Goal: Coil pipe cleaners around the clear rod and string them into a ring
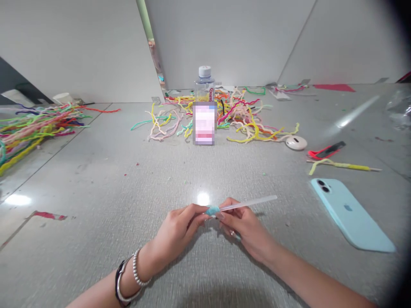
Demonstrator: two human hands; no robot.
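Low over the middle of the table, both hands meet at a thin translucent stick [253, 202], perhaps a straw. Fuzzy light-blue yarn [212, 210] wraps its left end. My left hand [180, 224] is closed, with thumb and fingertips pinching the blue-wrapped end. Beside it my right hand [242, 224] is closed too, its thumb and fingers against the yarn where the bare stick begins. A bit of blue yarn shows under the right fingers. The stick's bare end points right and slightly up. The fingers hide part of the wrapped end.
A phone with a pixelated screen [204, 124] stands before a bottle [204, 79] and tangled yarn [247, 124]. More yarn [41, 126] lies left. At right are a round white case [296, 142], a red-and-black cutter [327, 151], a yellow-wrapped stick [356, 167] and a light-blue phone [353, 214].
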